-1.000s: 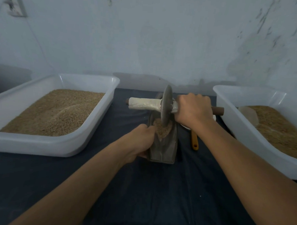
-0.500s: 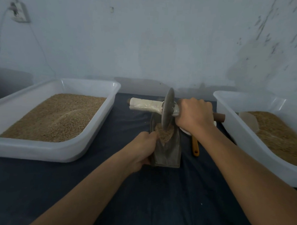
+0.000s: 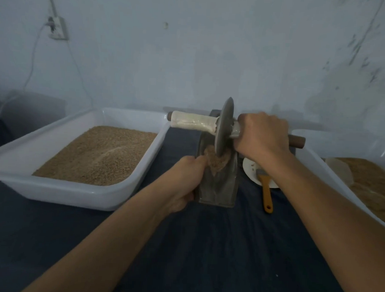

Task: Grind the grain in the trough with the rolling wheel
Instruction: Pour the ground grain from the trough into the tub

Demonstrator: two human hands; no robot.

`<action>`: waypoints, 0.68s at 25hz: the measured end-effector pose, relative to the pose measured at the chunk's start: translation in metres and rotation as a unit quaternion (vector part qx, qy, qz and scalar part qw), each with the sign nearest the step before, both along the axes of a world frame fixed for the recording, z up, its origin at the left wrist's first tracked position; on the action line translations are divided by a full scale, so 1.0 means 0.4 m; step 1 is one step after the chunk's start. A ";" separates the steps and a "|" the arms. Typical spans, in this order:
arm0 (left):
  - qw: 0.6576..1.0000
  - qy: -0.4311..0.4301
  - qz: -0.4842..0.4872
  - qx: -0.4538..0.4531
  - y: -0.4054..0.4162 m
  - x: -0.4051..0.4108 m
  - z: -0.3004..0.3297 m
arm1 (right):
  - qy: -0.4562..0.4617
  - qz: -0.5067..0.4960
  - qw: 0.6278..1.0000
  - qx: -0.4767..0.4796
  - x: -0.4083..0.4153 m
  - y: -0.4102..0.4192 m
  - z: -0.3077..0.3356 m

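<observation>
You're mid-grind, by the look of it; the wheel (image 3: 225,127) stands upright on its edge in the trough (image 3: 218,180), rim sunk into the grain (image 3: 216,161) piled around the trough's middle; grain there looks partly broken but still coarse, so I'd say there's plenty of rolling left.

Your right hand (image 3: 261,136) is wrapped in a fist round the axle handle (image 3: 296,141) just right of the wheel, forearm running straight out from you; the pale wrapped left end of the handle (image 3: 193,122) is free, nobody on it.

Your left hand (image 3: 185,178) grips the trough's near left wall, fingers curled over the rim, touching the edge of the grain pile; it's steadying the trough on the bench (image 3: 182,255).

Next move, my call: roll the wheel along the trough with steady downward pressure; one-handed drive will want to tilt the wheel, so keep the axle level and keep your left fingers clear of the rim's path.
</observation>
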State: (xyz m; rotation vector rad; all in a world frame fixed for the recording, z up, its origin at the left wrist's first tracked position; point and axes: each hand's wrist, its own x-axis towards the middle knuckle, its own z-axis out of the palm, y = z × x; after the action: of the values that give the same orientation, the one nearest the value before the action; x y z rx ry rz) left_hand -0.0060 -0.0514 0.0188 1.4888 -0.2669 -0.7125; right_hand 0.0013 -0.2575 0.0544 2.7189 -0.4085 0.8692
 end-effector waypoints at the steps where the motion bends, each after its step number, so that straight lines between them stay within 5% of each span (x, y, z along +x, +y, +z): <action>1: 1.000 -0.008 0.004 -0.004 0.017 0.003 0.028 | -0.012 0.000 1.000 -0.003 0.005 0.015 0.022; 7: 0.996 -0.042 0.065 -0.034 0.140 0.017 0.158 | -0.088 0.030 0.996 0.014 0.057 0.150 0.162; 12: 0.983 -0.133 0.120 0.046 0.287 0.064 0.209 | -0.124 0.099 0.986 0.041 0.112 0.308 0.194; 17: 0.972 -0.132 0.159 0.110 0.385 0.114 0.193 | -0.112 0.154 0.976 0.102 0.198 0.423 0.144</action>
State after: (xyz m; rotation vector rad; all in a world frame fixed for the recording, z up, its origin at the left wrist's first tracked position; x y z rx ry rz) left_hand 0.0397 0.1027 0.0959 1.7897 -0.1465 -0.2912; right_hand 0.0804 -0.0881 0.1122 2.9316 -0.1238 1.2903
